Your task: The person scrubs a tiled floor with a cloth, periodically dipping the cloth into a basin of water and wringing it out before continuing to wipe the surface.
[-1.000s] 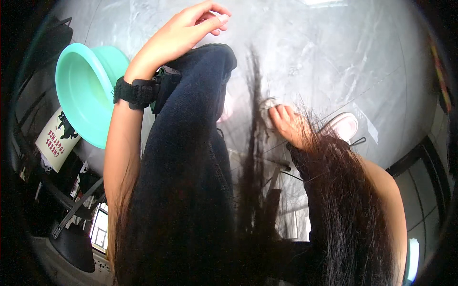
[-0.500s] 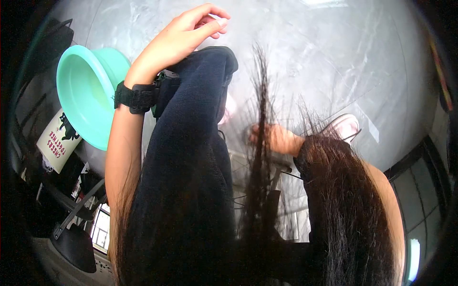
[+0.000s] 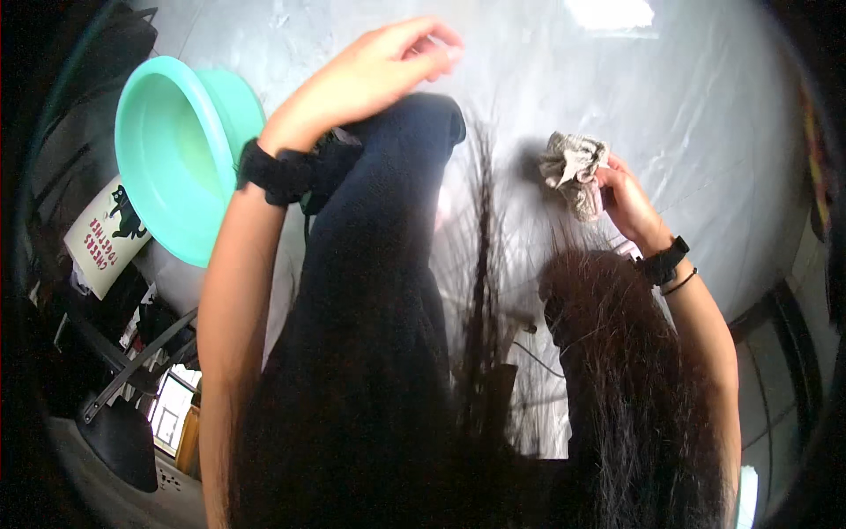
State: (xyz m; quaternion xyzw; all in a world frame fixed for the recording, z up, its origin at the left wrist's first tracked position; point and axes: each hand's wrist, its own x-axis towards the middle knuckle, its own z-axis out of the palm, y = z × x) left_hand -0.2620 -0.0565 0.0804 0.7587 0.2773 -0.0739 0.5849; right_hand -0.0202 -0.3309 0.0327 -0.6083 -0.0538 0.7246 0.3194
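Note:
My right hand [image 3: 627, 201] is closed on one side of a crumpled grey-beige cloth [image 3: 575, 170], with the thumb and fingers pinching its edge. A dark shadow falls on the floor beside the cloth. My left hand [image 3: 379, 70] hangs loosely past the left knee [image 3: 432, 119], fingers half bent and thumb apart, with nothing seen in it. Its wrist, with a black strap [image 3: 273, 172], rests by the dark trouser leg. To the left of that forearm stands a mint-green basin [image 3: 176, 159], tilted in view, its inside showing bare plastic or shallow liquid; I cannot tell which.
Grey marbled floor [image 3: 705, 115] spreads ahead. A white bag with a black cat print [image 3: 110, 225] sits below the basin, near dark chair-like frames [image 3: 132, 379]. Long dark hair [image 3: 634, 379] hangs over my legs and hides part of the lower view.
My right hand has come up from between my legs to the floor's right side, and the cloth now shows in it. My left hand has shifted slightly right.

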